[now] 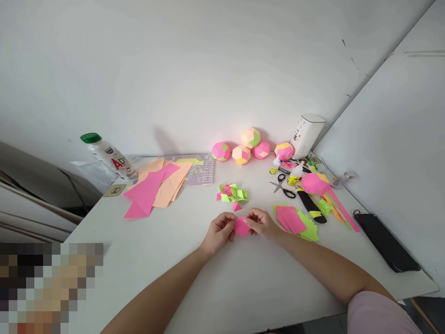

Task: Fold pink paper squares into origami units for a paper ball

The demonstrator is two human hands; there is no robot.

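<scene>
Between my two hands is a small pink piece of paper (241,227), held above the near part of the white table. My left hand (221,232) pinches its left edge between thumb and fingers. At the right edge my right hand (262,224) grips it the same way, some fingertips hidden behind the paper. Just beyond lies a small heap of folded green and pink paper pieces (233,193). To the right of my right hand are flat pink paper pieces (292,220) and green ones (310,230), overlapping in a loose stack.
Several paper balls (241,155) stand along the wall. Scissors (287,191), a glue bottle (295,174), a utility knife (310,205) and a black phone-like case (385,241) lie right. Larger pink sheets (148,191), a notebook (205,172) and a green-capped bottle (111,157) are left.
</scene>
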